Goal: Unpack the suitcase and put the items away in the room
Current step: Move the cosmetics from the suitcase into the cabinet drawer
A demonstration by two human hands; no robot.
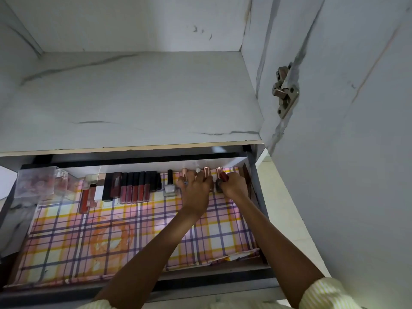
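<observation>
We have both arms stretched forward into the open drawer (263,221), forearms bare, pale striped sleeves (323,293) cut off at the bottom edge. The left hand (196,192) lies palm down at the back row, its fingers (189,176) bent and spread over the rose-gold-capped bottles (207,171). It touches them, but we cannot tell whether it grips one. The right hand (234,186) is just beside it, knuckles up, fingers curled tight round a red cosmetic bottle (224,176) tilted toward the left hand. A dark round end shows below the thumb, and the rest of the bottle is hidden in the fist.

The bottles stand against the drawer's back wall, right of a silver nail polish bottle (169,186). Lip gloss tubes (133,190) line up further left, then a clear acrylic box (42,181), its contents blurred. A plaid liner (111,230) covers the drawer floor. The labels are too small to read.
</observation>
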